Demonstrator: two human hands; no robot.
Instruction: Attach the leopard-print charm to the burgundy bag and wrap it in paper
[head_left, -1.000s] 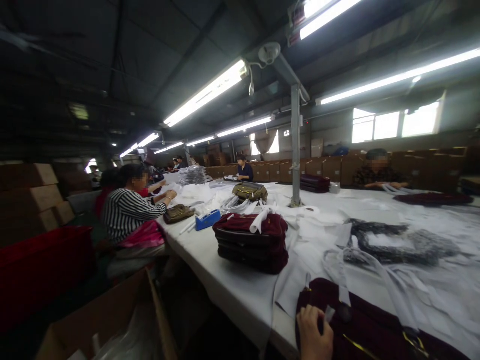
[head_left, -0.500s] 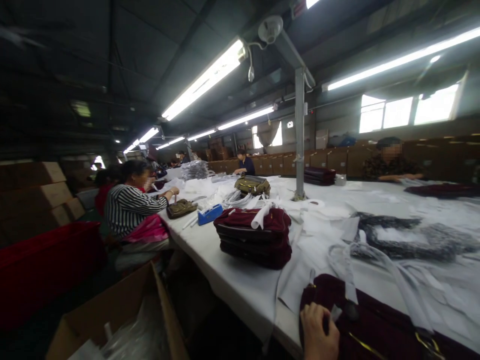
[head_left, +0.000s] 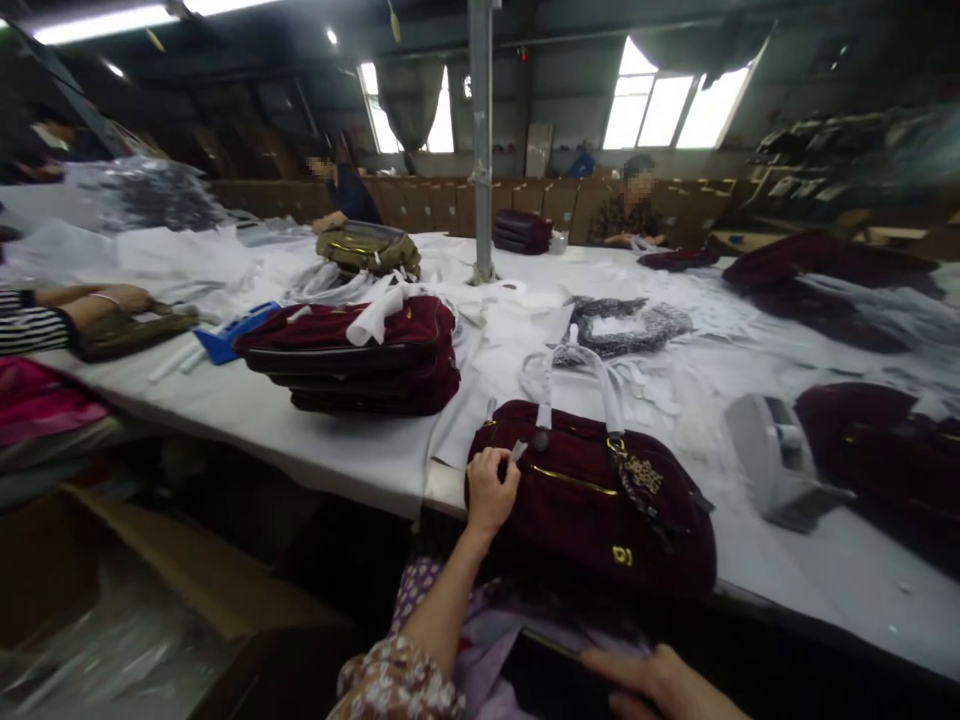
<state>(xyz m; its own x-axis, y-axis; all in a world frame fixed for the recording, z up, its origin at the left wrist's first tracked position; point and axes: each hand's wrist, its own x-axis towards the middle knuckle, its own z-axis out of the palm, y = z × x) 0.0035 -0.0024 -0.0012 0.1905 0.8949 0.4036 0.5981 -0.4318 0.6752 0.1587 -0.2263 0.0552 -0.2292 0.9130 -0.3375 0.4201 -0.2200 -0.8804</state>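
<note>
Two bare hands are in view at a broad counter (head_left: 352, 445) spread with white sheeting. The left hand (head_left: 493, 490) rests on the left end of a maroon handbag (head_left: 592, 510) lying at the near edge, its fingers (head_left: 480, 462) curled beside a clear strip (head_left: 517, 452); whether they pinch it, I cannot tell. Below the edge, the right hand (head_left: 664, 680) touches a dark flat object (head_left: 551, 675), a finger along its top; how far its fingers close is unclear. Stacked maroon bags (head_left: 360, 360) and a blue dispenser (head_left: 234, 334) sit to the left, a grey dispenser (head_left: 776, 465) to the right. A metal post (head_left: 482, 140) rises mid-counter; behind, cardboard boxes (head_left: 442, 205) line the room beneath bright windows (head_left: 664, 105).
</note>
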